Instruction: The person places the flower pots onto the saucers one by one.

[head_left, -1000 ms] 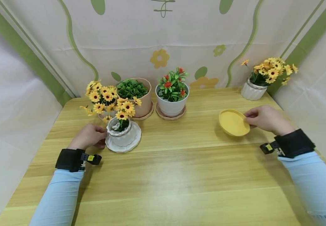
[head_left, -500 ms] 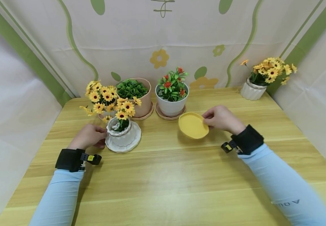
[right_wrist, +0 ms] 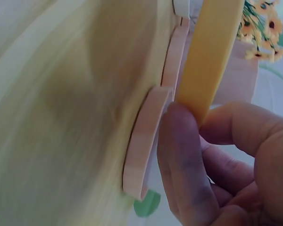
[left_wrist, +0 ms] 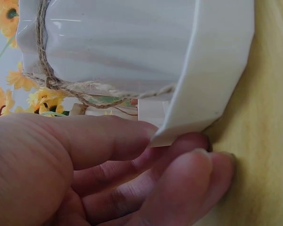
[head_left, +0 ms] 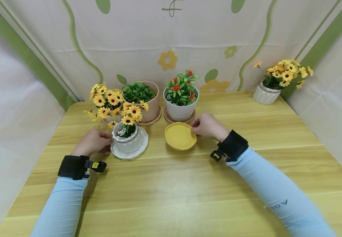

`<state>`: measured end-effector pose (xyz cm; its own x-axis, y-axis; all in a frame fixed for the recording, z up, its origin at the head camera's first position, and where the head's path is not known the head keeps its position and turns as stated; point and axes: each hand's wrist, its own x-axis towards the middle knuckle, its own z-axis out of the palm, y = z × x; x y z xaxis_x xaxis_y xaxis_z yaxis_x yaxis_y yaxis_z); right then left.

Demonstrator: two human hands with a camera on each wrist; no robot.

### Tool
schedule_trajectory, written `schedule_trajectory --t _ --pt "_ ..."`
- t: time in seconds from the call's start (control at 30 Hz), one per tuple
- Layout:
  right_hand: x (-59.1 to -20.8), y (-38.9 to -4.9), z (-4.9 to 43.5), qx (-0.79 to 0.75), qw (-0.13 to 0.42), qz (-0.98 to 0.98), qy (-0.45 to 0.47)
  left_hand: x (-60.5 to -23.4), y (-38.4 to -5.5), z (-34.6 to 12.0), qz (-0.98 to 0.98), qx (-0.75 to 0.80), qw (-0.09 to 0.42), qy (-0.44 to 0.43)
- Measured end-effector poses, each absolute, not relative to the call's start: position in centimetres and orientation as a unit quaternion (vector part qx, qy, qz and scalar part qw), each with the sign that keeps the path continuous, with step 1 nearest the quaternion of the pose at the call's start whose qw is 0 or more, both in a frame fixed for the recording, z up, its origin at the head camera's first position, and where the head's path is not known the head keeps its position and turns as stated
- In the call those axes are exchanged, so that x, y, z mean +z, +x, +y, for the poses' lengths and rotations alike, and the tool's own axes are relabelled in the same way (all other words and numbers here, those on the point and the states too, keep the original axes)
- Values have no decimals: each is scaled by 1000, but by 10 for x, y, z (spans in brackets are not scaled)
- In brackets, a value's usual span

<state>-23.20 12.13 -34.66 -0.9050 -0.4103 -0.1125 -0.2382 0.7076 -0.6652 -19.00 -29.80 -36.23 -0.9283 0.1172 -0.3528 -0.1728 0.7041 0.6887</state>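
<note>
A white fluted pot [left_wrist: 118, 47] tied with twine and planted with yellow daisies [head_left: 131, 113] stands on a white saucer [head_left: 132, 154]. My left hand [head_left: 93, 142] pinches that saucer's left rim, thumb over the edge and fingers beneath it, as the left wrist view shows. Between thumb and fingers, my right hand [head_left: 208, 126] holds the right edge of a shallow yellow saucer [head_left: 180, 135]. This yellow saucer hangs over the table in front of the grey-white pot [head_left: 180, 112] with red flowers. It is bare inside.
Along the back left stand a pink pot [head_left: 151, 110] of green leaves and another daisy plant [head_left: 103, 100], partly hidden. Pink saucers [right_wrist: 144, 141] sit under the back pots. A third daisy pot [head_left: 265, 95] stands at the far right corner. Behind hangs a patterned curtain [head_left: 123, 29].
My right hand has carried the yellow saucer leftward from the table's right side to in front of the red-flowered pot. My left hand has stayed at the white saucer.
</note>
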Motion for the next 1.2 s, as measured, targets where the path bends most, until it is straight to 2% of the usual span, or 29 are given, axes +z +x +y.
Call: schedule_trajectory --t 0.27,0.53,1.2 --pt "-355 -235 101 -304 121 924 -195 -364 -191 -298 904 384 189 -16" --pt "-362 -236 102 -282 114 934 -186 -362 -191 -297 902 387 190 -12" --pt "-369 -238 75 -313 145 922 -173 -363 -192 -298 904 384 189 -9"
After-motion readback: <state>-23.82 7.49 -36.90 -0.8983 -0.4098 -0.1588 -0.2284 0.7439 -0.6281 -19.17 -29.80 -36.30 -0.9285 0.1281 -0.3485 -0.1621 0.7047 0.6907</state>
